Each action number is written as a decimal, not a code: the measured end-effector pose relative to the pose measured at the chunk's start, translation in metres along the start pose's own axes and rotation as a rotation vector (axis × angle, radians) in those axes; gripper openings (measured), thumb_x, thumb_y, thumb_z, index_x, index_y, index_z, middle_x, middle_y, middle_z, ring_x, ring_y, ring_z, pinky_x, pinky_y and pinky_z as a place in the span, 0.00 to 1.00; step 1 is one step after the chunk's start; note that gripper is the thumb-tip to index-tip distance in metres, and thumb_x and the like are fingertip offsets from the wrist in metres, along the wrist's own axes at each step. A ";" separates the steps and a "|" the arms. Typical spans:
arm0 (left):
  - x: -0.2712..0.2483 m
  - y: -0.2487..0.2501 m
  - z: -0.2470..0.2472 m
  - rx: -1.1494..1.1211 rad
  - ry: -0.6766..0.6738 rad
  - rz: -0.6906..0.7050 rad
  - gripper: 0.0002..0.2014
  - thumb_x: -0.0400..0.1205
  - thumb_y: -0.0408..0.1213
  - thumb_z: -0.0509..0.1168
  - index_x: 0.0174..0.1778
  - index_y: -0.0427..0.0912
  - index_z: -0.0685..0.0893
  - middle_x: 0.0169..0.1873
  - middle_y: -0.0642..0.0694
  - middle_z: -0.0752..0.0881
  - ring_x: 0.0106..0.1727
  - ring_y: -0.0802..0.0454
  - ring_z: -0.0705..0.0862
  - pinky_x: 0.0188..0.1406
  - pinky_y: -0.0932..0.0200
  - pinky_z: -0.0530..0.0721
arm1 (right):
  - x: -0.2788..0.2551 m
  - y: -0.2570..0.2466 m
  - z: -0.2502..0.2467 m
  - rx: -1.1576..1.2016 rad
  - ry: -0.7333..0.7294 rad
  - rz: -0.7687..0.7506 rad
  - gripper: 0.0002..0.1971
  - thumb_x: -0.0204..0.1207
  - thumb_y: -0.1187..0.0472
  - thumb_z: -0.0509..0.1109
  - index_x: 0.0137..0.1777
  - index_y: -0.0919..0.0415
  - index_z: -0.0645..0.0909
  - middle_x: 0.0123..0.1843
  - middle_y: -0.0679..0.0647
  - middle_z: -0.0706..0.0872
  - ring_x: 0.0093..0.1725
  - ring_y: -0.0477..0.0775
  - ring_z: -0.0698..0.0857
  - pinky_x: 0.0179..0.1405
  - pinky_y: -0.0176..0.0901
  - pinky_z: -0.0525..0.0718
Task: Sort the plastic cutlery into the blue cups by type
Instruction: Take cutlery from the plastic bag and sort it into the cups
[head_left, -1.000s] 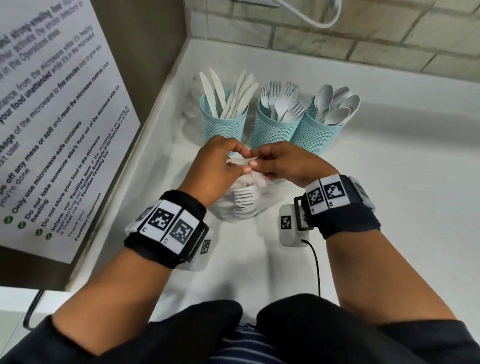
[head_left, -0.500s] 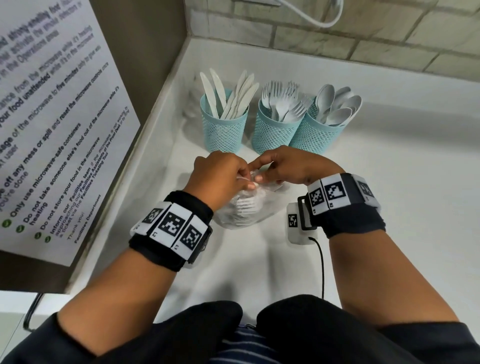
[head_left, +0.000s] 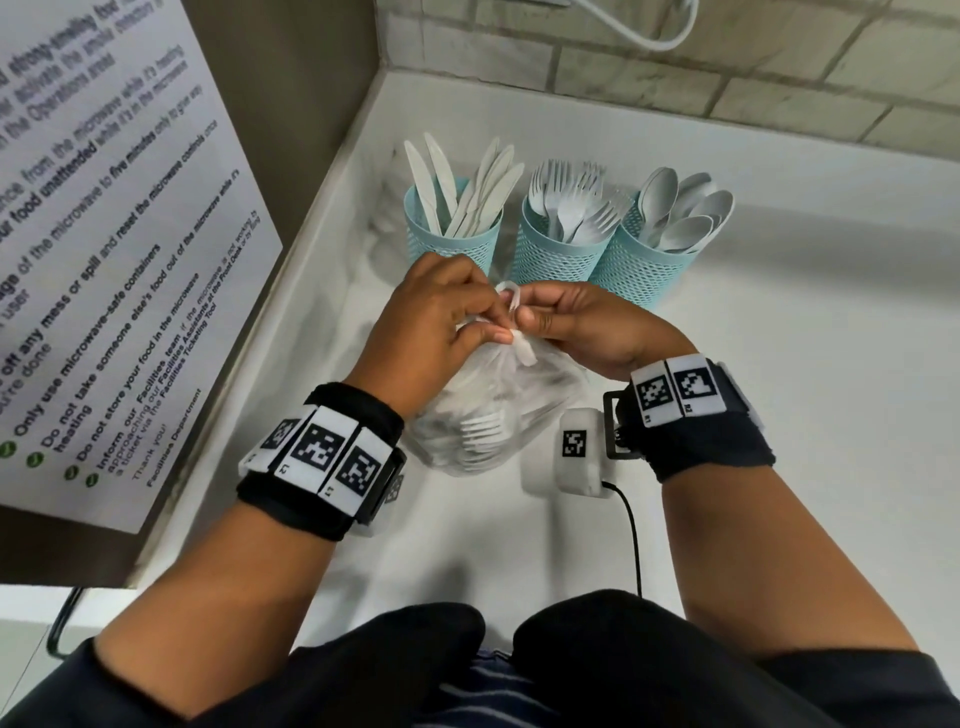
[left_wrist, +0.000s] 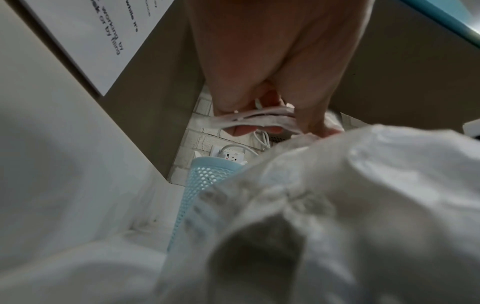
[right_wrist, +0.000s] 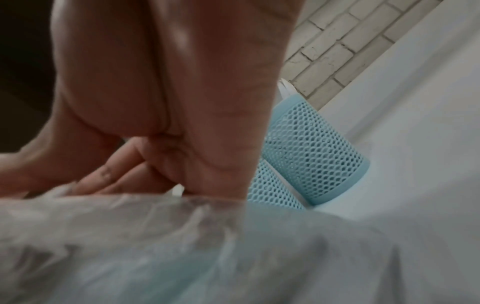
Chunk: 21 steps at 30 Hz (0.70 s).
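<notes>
From the head camera, three light blue mesh plastic cups stand in a row at the back of the white counter (head_left: 779, 415): the left cup (head_left: 451, 249) holds white plastic knives (head_left: 470, 187), the middle cup (head_left: 558, 262) white plastic forks (head_left: 571, 202), the right cup (head_left: 641, 273) white plastic spoons (head_left: 680, 213). Just in front of them a clear plastic bag of white cutlery (head_left: 493, 415) sits on the counter, blocking the way to the cups. The left hand (head_left: 431, 322) and right hand (head_left: 587, 325) both pinch the bag's twisted white knot (head_left: 511, 322). A white printed notice (head_left: 104, 234) on the brown panel at left reads "Only use microwave-safe containers" and "Facilities Department". A white cable (head_left: 639, 31) loops on the brick wall.

The left wrist camera shows fingers (left_wrist: 311, 121) curled round the knot's stretched white strip (left_wrist: 259, 119), the blurred bag below and a wall socket (left_wrist: 230, 156) behind.

The right wrist camera shows the palm (right_wrist: 182, 92) over the bag, with two mesh cups (right_wrist: 311, 156) beyond.
</notes>
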<state>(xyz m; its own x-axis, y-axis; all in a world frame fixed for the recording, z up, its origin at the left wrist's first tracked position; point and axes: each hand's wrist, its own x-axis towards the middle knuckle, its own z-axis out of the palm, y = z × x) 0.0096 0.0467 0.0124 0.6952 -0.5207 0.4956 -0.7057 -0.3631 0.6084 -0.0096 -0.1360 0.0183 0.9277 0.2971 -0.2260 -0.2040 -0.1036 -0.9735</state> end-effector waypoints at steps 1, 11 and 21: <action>0.000 -0.001 0.000 -0.011 0.014 -0.007 0.12 0.71 0.47 0.68 0.37 0.42 0.89 0.39 0.55 0.75 0.46 0.60 0.71 0.47 0.76 0.68 | 0.001 -0.001 0.001 0.040 0.018 -0.015 0.03 0.68 0.56 0.76 0.41 0.49 0.88 0.43 0.45 0.88 0.51 0.50 0.81 0.57 0.41 0.73; -0.005 0.003 0.003 -0.246 0.008 -0.193 0.06 0.71 0.36 0.73 0.36 0.37 0.86 0.41 0.52 0.82 0.46 0.52 0.82 0.51 0.57 0.82 | 0.002 -0.004 0.007 0.214 0.237 -0.123 0.03 0.70 0.63 0.67 0.36 0.58 0.81 0.29 0.42 0.86 0.30 0.35 0.79 0.34 0.32 0.69; -0.005 0.003 0.004 -0.421 0.012 -0.357 0.11 0.73 0.28 0.73 0.31 0.46 0.80 0.33 0.51 0.87 0.39 0.56 0.85 0.47 0.63 0.82 | -0.003 -0.009 -0.013 0.240 0.326 -0.089 0.14 0.62 0.55 0.70 0.49 0.50 0.79 0.42 0.41 0.88 0.42 0.37 0.85 0.43 0.34 0.77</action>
<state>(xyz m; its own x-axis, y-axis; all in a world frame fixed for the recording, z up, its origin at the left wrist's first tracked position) 0.0032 0.0451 0.0088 0.8846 -0.4122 0.2180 -0.3114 -0.1743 0.9342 -0.0068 -0.1480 0.0286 0.9876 -0.0255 -0.1548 -0.1496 0.1447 -0.9781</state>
